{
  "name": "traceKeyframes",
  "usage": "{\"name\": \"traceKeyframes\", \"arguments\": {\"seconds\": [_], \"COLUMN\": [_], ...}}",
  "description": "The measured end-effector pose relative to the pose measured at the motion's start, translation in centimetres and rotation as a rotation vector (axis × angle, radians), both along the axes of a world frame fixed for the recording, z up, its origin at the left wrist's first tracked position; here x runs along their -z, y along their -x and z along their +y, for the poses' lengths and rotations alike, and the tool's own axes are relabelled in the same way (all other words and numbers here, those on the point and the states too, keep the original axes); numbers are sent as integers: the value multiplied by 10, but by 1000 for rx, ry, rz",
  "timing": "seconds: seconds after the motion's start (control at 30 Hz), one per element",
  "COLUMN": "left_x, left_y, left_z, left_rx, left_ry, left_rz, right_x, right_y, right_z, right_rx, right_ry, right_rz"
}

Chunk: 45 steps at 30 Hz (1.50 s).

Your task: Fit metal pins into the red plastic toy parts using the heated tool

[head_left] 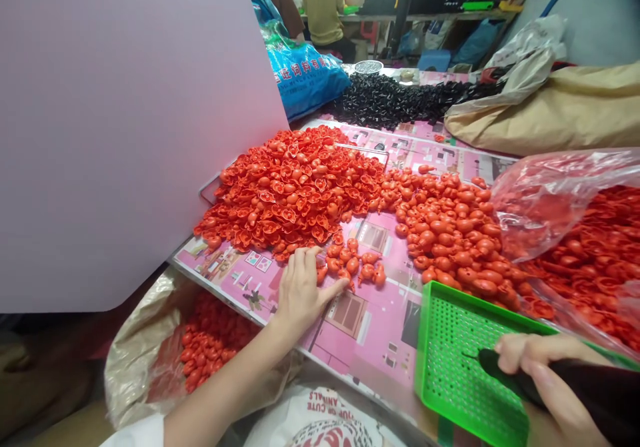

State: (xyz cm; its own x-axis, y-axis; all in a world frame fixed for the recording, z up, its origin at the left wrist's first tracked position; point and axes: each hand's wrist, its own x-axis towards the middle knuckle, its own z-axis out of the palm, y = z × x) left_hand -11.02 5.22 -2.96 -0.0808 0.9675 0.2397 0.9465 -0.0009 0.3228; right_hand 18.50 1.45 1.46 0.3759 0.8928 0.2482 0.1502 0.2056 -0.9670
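Observation:
My left hand (301,289) lies on the pink printed table top (370,327), fingers bent over a small cluster of orange-red plastic pieces (356,265) at the foot of a big heap of red shell-like parts (293,190). What its fingertips hold is hidden. My right hand (543,373) at the lower right is closed on a black tool handle (560,383), whose dark tip (473,355) points over a green perforated tray (457,367). A second heap of rounded orange-red pieces (453,227) spreads to the right.
A clear bag of red parts (575,233) lies at right. A sack of more red pieces (210,340) sits below the table edge. Black parts (400,100), a blue sack (305,73) and a tan bag (565,110) lie behind. People sit at the back. A blank panel covers the left.

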Motion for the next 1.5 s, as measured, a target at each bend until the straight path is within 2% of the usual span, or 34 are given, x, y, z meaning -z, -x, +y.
{"name": "traceKeyframes", "arguments": {"seconds": [0.3,0.57,0.83,1.07,1.23,1.43,1.5], "left_x": [0,-5,-9,-14,-14,-13,-14], "left_y": [-14,-13,-20,-29,-42,-61,-66], "left_z": [7,20,29,45,48,54,57], "left_rx": [145,332,416,548,618,827,881], "left_ry": [14,30,53,114,130,143,124], "left_rz": [94,-12,-60,-33,40,128,157], "right_x": [1,6,-1,-5,-2,-1,-2], "right_y": [-4,-8,-3,0,-3,-2,-2], "right_z": [-1,0,2,4,5,5,6], "right_rx": [-56,-147,-105,-119,-140,-89,-112], "right_ry": [-2,-43,-37,-68,-99,-70,-86], "right_rz": [-31,-21,-67,-39,-46,-16,-41]}}
